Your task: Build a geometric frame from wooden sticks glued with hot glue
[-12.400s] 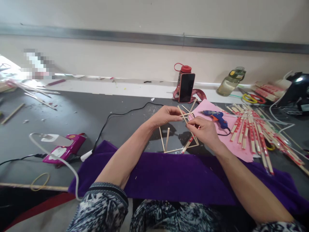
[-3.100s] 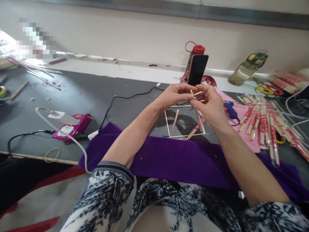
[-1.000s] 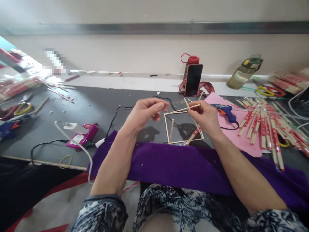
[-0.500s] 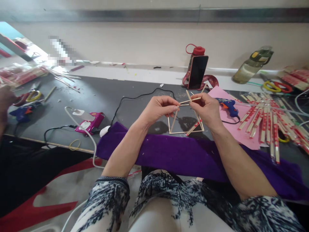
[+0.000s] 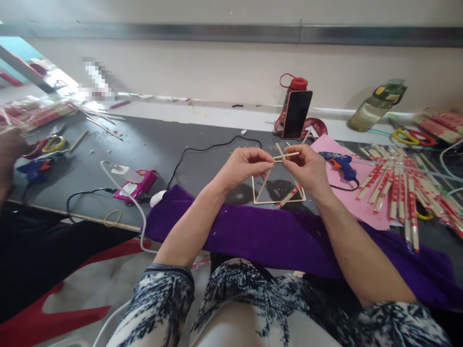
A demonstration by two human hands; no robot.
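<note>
A frame of thin wooden chopsticks [image 5: 267, 202] stands on the grey table, its sticks slanting upward from a base. My left hand [image 5: 248, 166] is closed in a pinch at the upper left of this frame, on the end of a chopstick. Facing it, my right hand [image 5: 308, 166] pinches chopsticks at the upper right, where a short slanted piece [image 5: 279, 149] crosses another. The fingertips of both hands are close together, and they partly hide the joints. A red-and-white wrapped pair of chopsticks [image 5: 290, 196] lies at the base of the frame.
Purple cloth [image 5: 253, 229] covers the table's front edge. At right are a blue glue gun [image 5: 342, 164] on pink paper [image 5: 372, 212], and many wrapped chopsticks [image 5: 401, 183]. A phone [image 5: 297, 114] leans on a bottle behind. Left are a pink power box [image 5: 139, 185] and another person's hand [image 5: 12, 149].
My left hand has shifted slightly right, closer to my right hand. The crossing chopsticks at the top have moved a little left. The camera view has tilted up slightly.
</note>
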